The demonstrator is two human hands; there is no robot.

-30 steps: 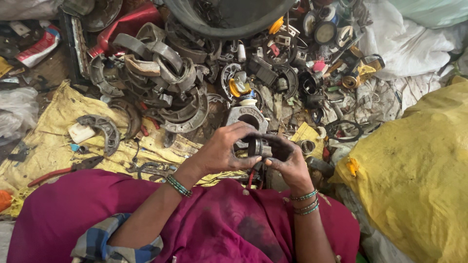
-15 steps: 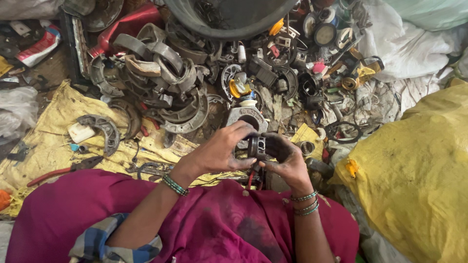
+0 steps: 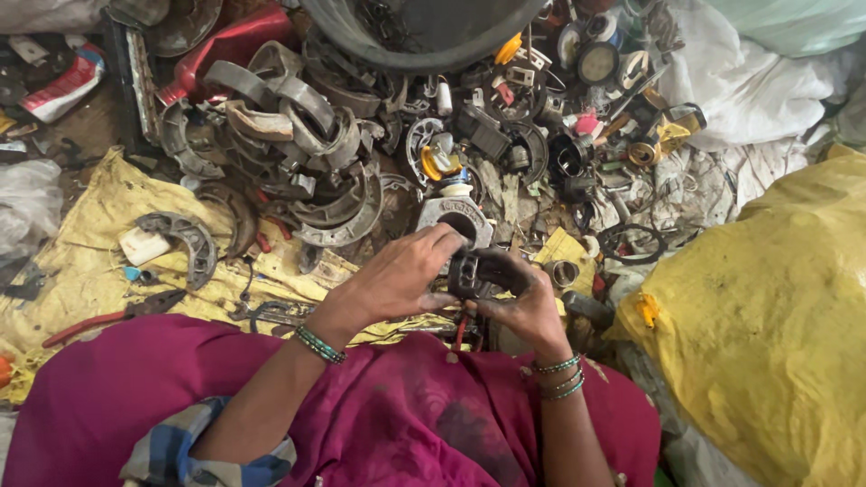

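Holding a small dark metal part (image 3: 473, 271) between both hands over the lap, near the floor's front edge. Left hand (image 3: 401, 275) fingers closed on its side; right hand (image 3: 519, 298) cupped beneath, gripping. Since a second ago, grip barely shifted: part stays under inspection. Scrap brackets (image 3: 298, 144) lie beyond.

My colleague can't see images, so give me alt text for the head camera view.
Seen from above, a person's left hand and right hand together hold a small dark metal part over a magenta-clothed lap. Ahead lie a heap of grey scrap metal rings and a yellow sack at right.
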